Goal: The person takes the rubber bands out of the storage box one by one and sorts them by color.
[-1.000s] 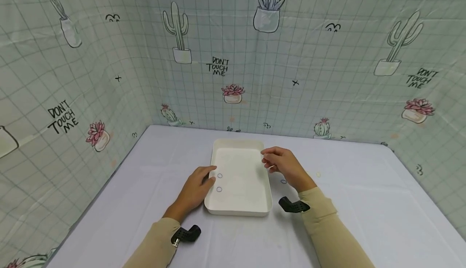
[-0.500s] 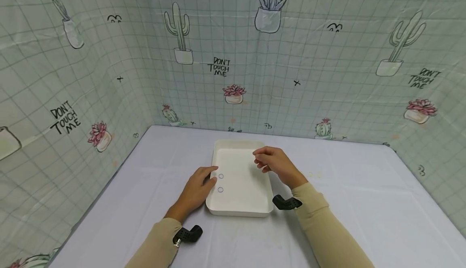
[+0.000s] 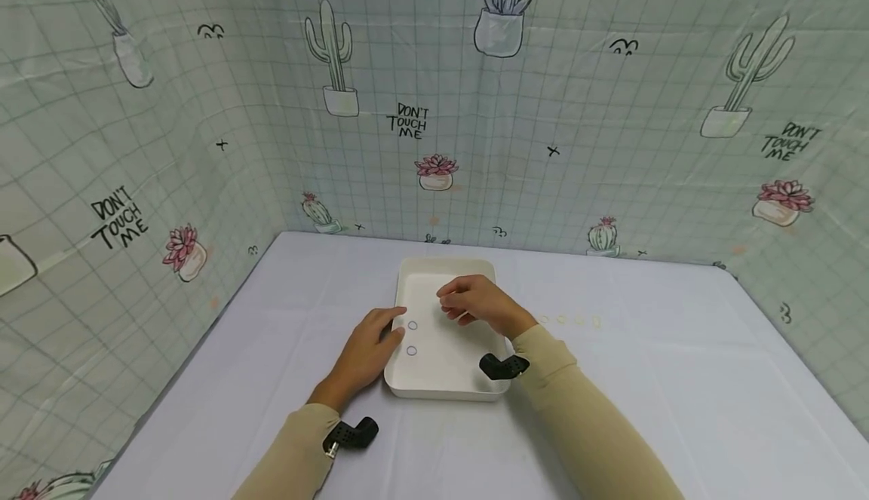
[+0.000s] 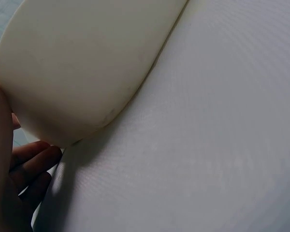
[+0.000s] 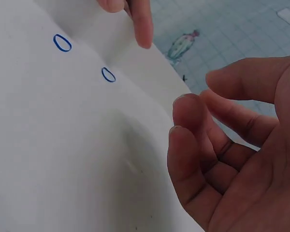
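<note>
Smooth white rounded-rectangular tray (image 3: pixel 434 383)

The white tray (image 3: pixel 444 391) has bare floor in its middle and near half. The left hand (image 3: pixel 366 353) blocks its left rim, and the right hand (image 3: pixel 478 304) hovers over the far half, beside two blue rings (image 3: pixel 411 338).

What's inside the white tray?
Two small blue rings lie inside the white tray, near its left wall. The right hand hovers over the middle, hiding some of the floor beneath it.
</note>
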Motion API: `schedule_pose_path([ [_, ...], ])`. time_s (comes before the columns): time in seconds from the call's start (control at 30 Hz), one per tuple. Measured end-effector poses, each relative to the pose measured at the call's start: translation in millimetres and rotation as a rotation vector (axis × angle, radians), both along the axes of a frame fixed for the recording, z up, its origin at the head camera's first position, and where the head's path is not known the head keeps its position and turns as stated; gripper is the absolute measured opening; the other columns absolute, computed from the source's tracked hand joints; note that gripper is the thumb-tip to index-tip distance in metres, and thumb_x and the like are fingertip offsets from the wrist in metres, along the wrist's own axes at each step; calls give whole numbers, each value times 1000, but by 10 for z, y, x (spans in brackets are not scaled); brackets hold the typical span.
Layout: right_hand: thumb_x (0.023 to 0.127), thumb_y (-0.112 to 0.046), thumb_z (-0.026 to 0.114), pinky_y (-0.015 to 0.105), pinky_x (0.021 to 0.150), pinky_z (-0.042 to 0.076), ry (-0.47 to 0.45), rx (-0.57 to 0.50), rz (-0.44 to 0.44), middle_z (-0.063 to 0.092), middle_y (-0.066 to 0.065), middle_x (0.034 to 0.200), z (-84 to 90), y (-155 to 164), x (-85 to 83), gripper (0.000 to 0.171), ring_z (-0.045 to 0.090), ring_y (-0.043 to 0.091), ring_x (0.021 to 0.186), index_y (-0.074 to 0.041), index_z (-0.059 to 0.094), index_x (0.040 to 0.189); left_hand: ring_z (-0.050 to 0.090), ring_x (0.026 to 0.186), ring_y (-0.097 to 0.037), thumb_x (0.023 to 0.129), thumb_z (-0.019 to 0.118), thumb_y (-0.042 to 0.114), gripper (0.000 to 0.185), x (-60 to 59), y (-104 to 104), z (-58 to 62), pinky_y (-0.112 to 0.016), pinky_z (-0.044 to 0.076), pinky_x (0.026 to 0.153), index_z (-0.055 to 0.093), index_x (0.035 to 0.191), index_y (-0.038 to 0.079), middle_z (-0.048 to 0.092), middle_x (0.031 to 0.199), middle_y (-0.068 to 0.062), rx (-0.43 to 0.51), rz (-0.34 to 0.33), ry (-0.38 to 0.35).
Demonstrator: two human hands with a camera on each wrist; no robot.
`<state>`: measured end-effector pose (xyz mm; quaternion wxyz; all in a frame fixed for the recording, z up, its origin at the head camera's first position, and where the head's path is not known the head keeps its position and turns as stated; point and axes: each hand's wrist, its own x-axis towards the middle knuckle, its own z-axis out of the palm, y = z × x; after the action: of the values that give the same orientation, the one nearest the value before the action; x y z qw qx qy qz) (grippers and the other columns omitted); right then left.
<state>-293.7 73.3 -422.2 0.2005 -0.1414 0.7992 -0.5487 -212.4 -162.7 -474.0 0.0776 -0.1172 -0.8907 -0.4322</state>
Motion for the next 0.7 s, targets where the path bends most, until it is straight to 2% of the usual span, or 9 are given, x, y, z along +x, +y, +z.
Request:
schedule_pose_path([
  [0.2, 91, -14, 68, 31, 71, 56, -2, 75, 4, 70, 7, 92, -72, -198, -20, 26, 65, 19, 82, -4, 71, 115, 49, 132, -28, 101, 57, 24, 41, -18, -1, -8, -50, 37, 110, 59, 140, 13, 57, 136, -9, -4, -11, 14],
  [0.4, 89, -10, 68, 26, 61, 49, 81, 185, 69, 67, 4, 77, -110, -358, -2, 22, 57, 15, 64, -6, 73, 110, 49, 132, -29, 101, 56, 24, 41, -41, 6, -5, -51, 37, 110, 59, 140, 13, 56, 136, -9, -12, -22, 23],
  [0.57, 87, -9, 70, 23, 55, 44, 160, 249, 129, 63, 1, 67, -119, -455, -7, 22, 53, 12, 58, -7, 74, 109, 49, 132, -27, 101, 57, 24, 41, -37, -11, -8, -50, 37, 110, 59, 140, 12, 56, 136, -9, -10, -20, 17],
  [0.7, 87, -9, 73, 22, 51, 42, 200, 289, 139, 57, -1, 60, -171, -523, -22, 20, 50, 10, 53, -9, 75, 106, 50, 131, -27, 101, 57, 23, 40, -27, -25, -22, -50, 38, 110, 59, 140, 12, 57, 135, -9, -12, -21, 29],
])
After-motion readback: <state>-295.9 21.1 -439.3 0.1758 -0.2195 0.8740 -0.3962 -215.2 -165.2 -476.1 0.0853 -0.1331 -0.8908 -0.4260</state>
